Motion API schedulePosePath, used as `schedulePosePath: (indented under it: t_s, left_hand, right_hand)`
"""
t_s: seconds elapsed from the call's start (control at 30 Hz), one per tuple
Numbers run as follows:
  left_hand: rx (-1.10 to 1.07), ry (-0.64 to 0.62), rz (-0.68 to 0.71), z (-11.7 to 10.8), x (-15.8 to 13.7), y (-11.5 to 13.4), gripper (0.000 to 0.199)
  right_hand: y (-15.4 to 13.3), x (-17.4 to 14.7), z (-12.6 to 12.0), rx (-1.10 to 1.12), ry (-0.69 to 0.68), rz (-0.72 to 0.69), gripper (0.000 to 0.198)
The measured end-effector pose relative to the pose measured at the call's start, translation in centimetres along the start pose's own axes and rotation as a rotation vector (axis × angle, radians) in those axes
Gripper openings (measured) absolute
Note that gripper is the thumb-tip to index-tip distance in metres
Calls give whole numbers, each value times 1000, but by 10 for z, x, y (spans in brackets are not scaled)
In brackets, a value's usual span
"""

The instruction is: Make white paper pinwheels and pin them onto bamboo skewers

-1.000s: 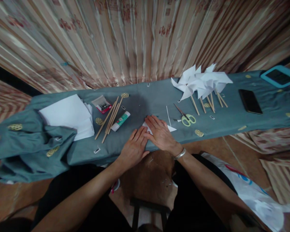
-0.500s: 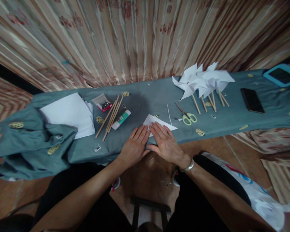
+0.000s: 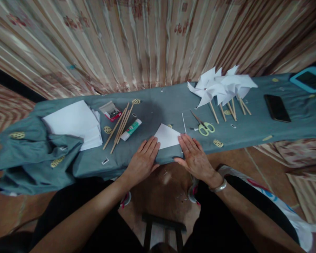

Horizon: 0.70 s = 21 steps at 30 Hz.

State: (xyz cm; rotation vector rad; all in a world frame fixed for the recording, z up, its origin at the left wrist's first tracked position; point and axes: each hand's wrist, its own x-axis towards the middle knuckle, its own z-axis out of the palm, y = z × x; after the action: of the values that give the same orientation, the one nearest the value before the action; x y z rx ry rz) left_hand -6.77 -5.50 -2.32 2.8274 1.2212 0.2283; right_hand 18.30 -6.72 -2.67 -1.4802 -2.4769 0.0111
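A folded piece of white paper (image 3: 168, 136) lies near the front edge of the cloth-covered table. My left hand (image 3: 142, 157) rests flat on its left side, fingers stretched out. On the right corner of the paper, my right hand (image 3: 195, 154) presses with extended fingers and the thumb apart. Green-handled scissors (image 3: 204, 126) lie just beyond my right hand, beside a thin white paper strip (image 3: 183, 123). Left of the paper is a glue stick (image 3: 131, 130), next to several wooden sticks (image 3: 119, 128).
A stack of white paper (image 3: 73, 121) and an open red box of small metal pins (image 3: 111, 111) are at the left. White paper pinwheels (image 3: 222, 86) on sticks lie at the back right. Further right are a phone (image 3: 276, 108) and a blue-framed tablet (image 3: 311, 80).
My hands have moved apart across the paper, the right one sliding rightward to the corner. More of the paper's middle now shows between them.
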Motion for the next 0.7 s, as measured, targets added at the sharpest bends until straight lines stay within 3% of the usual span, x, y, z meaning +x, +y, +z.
schedulePosePath:
  t_s: [0.4,0.7]
  left_hand:
    - [20,54,-49,-9,-32,-8,62]
    - [-212,158,-154,-13,-23,-13,62]
  right_hand:
    - [18,-11,3,-43,37,66,81]
    - [17,7,-10,104,149,146,70]
